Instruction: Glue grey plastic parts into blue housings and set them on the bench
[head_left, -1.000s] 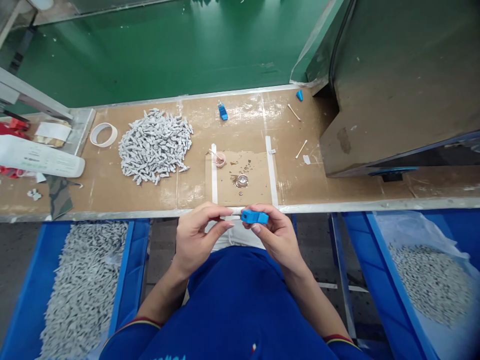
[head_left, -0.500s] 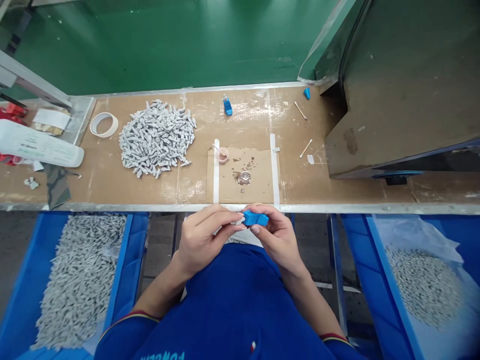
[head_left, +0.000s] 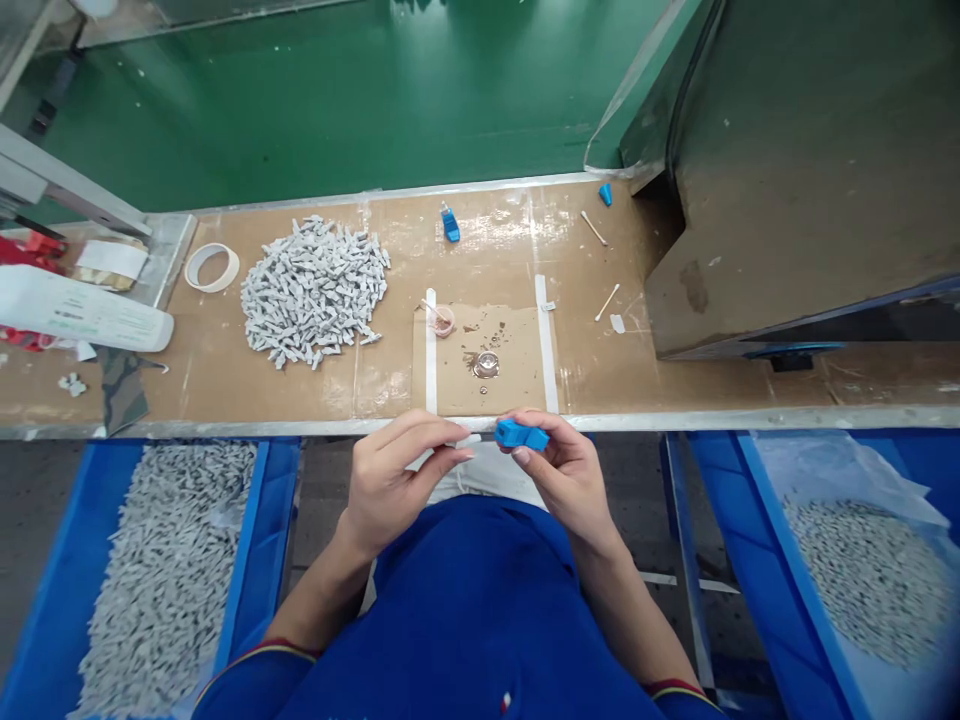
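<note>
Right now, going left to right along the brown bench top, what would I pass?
White bottle → tape roll → heap of grey parts → small pink dish → cotton swab → dark machine housing.

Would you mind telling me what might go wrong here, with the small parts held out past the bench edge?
1. The right hand pinches the small blue plastic block only at its fingertips, beyond the metal-edged brown bench; a slip could drop it between the bins.
2. The left hand holds a tiny pale grey piece in a light grip; it may slip away easily.
</note>
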